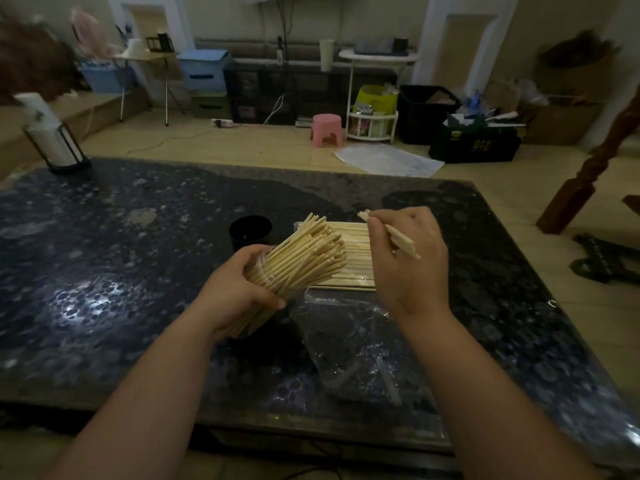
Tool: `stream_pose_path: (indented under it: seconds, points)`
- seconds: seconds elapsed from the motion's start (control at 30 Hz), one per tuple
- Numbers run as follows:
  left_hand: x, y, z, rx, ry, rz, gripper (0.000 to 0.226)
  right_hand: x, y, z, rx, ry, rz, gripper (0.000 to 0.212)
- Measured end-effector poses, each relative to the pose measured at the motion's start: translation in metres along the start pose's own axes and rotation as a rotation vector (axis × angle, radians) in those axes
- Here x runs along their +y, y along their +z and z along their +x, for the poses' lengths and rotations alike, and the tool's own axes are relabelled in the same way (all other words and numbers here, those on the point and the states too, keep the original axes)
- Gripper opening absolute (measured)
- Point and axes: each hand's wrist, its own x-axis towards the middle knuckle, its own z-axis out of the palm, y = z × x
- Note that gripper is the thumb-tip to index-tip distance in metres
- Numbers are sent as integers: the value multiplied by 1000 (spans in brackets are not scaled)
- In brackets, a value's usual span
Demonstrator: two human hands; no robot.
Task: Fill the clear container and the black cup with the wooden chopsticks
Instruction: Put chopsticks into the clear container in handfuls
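Head camera: your left hand (235, 292) is wrapped round the clear container (268, 277) and holds it tipped well over, mouth pointing away and to the right. It is already crammed with wooden chopsticks (304, 254), whose ends fan out past the rim. Your right hand (408, 261) pinches a few more sticks (401, 239) between thumb and fingers, above the flat pile (358, 268) lying on the dark stone table (138, 271) just behind the container. The black cup (250, 232) stands upright beyond your left hand, near the fanned ends. Its inside is too dark to tell what it holds.

The main risk is the tilt. Lean the container any further and the packed bundle can slide out onto the pile. The fill looks tight, so forcing the pinched sticks in may jam them or lever neighbours loose. They likely belong in the cup instead.

Swinging the container left could clip the cup and topple it. You hold the sticks near mid-length, so they can pivot or scissor apart as you aim.

The crinkled plastic bag (346, 341) lies close in front of you. Set the container down on it and the base may skid or sit crooked.
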Motion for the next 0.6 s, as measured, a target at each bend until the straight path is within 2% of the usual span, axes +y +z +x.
stream_pose_path:
  seconds: [0.07, 0.23, 0.3, 0.43, 0.6]
  points:
    - [1, -1, -1, -12, 3, 14, 93, -5, 4, 1, 21, 58, 90, 16]
    - [3, 0, -3, -15, 5, 23, 88, -28, 4, 1, 4, 331, 685, 27]
    - [3, 0, -3, -13, 10, 27, 88, -35, 0, 4, -49, 415, 780, 29]
    - [5, 1, -4, -14, 16, 20, 86, -33, 1, 3, -166, 435, 718, 32]
    - [4, 0, -4, -31, 12, 30, 86, -25, 8, 1, -285, 378, 489, 34]
